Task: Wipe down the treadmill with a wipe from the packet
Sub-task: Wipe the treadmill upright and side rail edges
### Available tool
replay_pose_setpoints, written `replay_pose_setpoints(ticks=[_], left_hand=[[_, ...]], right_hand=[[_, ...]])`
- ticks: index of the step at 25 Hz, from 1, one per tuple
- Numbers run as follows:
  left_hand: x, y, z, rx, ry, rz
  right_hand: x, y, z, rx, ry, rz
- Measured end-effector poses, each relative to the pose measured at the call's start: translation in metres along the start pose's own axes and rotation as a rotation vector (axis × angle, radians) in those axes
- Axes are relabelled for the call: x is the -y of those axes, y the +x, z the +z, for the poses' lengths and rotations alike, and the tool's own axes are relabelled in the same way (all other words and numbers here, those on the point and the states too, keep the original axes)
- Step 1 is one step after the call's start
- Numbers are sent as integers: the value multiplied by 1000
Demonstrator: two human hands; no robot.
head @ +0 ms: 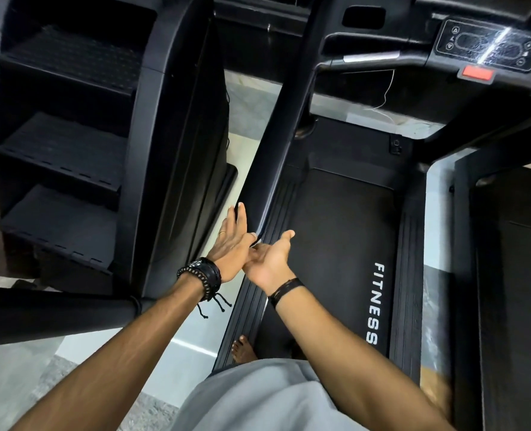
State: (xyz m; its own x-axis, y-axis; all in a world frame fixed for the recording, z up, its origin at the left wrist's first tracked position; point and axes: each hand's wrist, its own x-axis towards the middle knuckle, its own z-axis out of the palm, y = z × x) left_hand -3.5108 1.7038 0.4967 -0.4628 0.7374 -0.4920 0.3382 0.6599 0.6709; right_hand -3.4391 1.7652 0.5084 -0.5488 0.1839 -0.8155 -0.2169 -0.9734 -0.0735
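The black treadmill has a belt (345,244) marked FITNESS, ribbed side rails (251,300) and a console (488,46) at the top right. Its left handrail (284,126) slopes down toward me and ends at my hands. My left hand (231,244) lies with straight fingers along the left side of the rail's lower end. My right hand (272,259) is palm up beside it, thumb stretched out, its loosely curled fingers meeting the left hand at the rail's tip. No wipe or packet shows in either hand or anywhere in view.
A black stair-climber machine (71,144) with steps fills the left side. A strip of light floor (242,98) separates it from the treadmill. A red stop button (477,73) sits under the console. My bare foot (242,348) stands on the treadmill's left edge. Another machine (513,275) is at the right.
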Motion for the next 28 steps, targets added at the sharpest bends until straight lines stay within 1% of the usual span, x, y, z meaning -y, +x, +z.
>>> replay_pose_setpoints(ticks=[1, 3, 5, 6, 10, 12, 14, 15, 17, 19, 20, 23, 26, 28], left_hand=[[-1, -1, 1, -9, 18, -6], [-2, -2, 1, -16, 42, -19], [-1, -1, 3, -37, 55, -26], [-2, 0, 4, -54, 58, -43], [-23, 2, 8, -134, 95, -157], [-32, 6, 7, -184, 107, -201], [-35, 15, 7, -237, 104, -250], [-36, 21, 7, -272, 104, -288], [-43, 34, 7, -345, 97, -367], [-52, 44, 7, -399, 51, -417], [-55, 45, 8, -420, 35, -427], [-55, 49, 7, -480, 26, -453], [-50, 51, 9, -507, 18, -470], [-50, 54, 11, -522, -10, -470]], right_hand=[[2, 2, 1, -14, -43, 16], [8, -9, 1, 36, -126, 33], [13, -21, -1, 72, -262, 17], [17, -16, 1, 46, -314, 13], [34, 6, 5, -52, -350, 112], [43, -2, 3, 22, -398, 130], [52, -15, 0, 63, -545, 110], [57, -12, -1, 56, -574, 109], [67, 1, 1, -5, -581, 94], [78, 11, 0, -47, -685, 89], [84, 12, -3, -34, -765, 73], [96, 1, -3, 86, -884, 40], [99, 9, -5, 111, -929, -65], [100, 22, -6, 117, -924, -53]])
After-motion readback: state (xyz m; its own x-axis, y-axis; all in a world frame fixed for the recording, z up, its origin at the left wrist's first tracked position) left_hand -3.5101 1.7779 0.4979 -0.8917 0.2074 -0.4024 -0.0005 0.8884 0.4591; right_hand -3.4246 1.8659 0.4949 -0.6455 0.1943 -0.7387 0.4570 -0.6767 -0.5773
